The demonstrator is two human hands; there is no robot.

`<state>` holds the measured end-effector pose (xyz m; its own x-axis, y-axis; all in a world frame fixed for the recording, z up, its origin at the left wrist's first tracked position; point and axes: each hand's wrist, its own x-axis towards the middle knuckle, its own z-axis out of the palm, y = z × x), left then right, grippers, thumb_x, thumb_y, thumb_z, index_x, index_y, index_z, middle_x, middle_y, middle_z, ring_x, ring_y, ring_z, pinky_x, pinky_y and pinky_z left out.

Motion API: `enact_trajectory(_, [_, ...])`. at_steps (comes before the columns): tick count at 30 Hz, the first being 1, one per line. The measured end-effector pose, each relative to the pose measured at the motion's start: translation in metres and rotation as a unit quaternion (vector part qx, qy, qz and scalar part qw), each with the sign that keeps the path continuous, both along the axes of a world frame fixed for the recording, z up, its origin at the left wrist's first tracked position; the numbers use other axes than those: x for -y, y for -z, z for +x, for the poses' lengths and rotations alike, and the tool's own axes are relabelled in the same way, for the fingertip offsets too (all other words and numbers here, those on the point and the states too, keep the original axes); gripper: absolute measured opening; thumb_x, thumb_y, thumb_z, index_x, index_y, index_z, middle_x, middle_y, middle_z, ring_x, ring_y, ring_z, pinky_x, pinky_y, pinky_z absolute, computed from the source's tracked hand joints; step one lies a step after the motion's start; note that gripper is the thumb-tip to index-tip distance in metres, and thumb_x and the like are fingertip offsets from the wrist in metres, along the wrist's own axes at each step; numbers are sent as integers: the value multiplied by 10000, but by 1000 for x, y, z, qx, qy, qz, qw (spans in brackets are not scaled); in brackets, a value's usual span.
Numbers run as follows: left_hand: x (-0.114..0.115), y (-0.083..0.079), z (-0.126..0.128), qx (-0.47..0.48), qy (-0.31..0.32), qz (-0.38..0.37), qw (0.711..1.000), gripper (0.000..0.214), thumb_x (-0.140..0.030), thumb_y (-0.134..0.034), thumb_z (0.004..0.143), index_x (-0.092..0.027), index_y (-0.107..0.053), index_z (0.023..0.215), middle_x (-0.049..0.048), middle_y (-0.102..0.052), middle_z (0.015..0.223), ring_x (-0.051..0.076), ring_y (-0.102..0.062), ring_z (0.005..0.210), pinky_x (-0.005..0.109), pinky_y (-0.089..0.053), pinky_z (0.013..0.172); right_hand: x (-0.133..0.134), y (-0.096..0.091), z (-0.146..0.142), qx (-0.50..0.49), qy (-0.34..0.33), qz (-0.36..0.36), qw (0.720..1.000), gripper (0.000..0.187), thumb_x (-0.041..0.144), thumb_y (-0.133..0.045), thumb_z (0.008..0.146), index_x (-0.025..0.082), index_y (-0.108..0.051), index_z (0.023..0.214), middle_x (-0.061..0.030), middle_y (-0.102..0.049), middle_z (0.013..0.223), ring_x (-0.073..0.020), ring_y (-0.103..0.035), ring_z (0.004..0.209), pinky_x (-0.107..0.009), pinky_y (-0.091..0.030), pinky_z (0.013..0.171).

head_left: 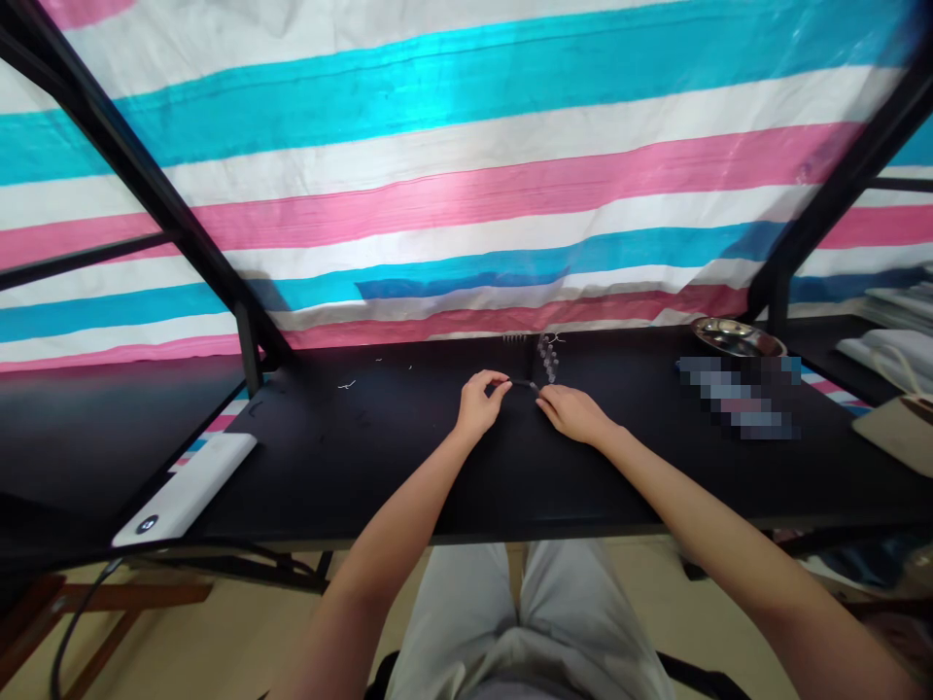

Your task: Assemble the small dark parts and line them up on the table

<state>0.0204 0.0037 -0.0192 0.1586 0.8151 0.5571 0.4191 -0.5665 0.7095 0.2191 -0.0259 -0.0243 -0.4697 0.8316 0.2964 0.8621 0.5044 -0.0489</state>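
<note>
Between my two hands, a little above or on the black table (394,437), stretches a short thin dark strip (520,382); its exact kind is too small to tell. My left hand (479,402) is closed, thumb and fingers pinching the strip's left end. My right hand (574,412) has its fingers pressed together at the other end, where a small greyish bit shows. Just beyond the right hand lies a column of small clear pieces (548,360). Farther back stands a short row of small clear pieces (514,338).
White thread-like scraps (346,385) lie left of my hands. A white power strip (186,491) rests at the left edge. At the back right sits a shiny metal dish (740,338), with a blurred-out item in front. A striped sheet (466,175) hangs behind the table.
</note>
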Motion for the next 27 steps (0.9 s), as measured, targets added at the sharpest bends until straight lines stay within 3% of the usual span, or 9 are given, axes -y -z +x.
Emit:
enact_trajectory(12, [6,-6,0,-64,8,87,994,140,-258,-541,822,-185,-637,894,28,-659,819,141,-584,775,308,-440,780,4,-1,-6,75,43,85,993,295,262,-277,934,147,-541,871,-74,-621,785,-155,-546,616,-287,-296,641])
enact_trajectory(19, [13,-10,1,-69,14,148,986,169,-280,-500,852,-181,-618,919,38,-663,842,142,-584,773,312,-433,767,1,3,-1,6,69,145,987,305,275,-276,936,140,-548,907,-78,-622,786,-159,-530,594,-286,-337,616])
enact_trajectory(27, [19,-13,4,-69,22,175,982,169,-274,-488,860,-180,-607,936,45,-663,857,145,-588,772,316,-445,757,1,3,5,-106,35,228,967,262,265,-346,915,136,-540,1034,-93,-604,825,-180,-568,711,-298,-440,669])
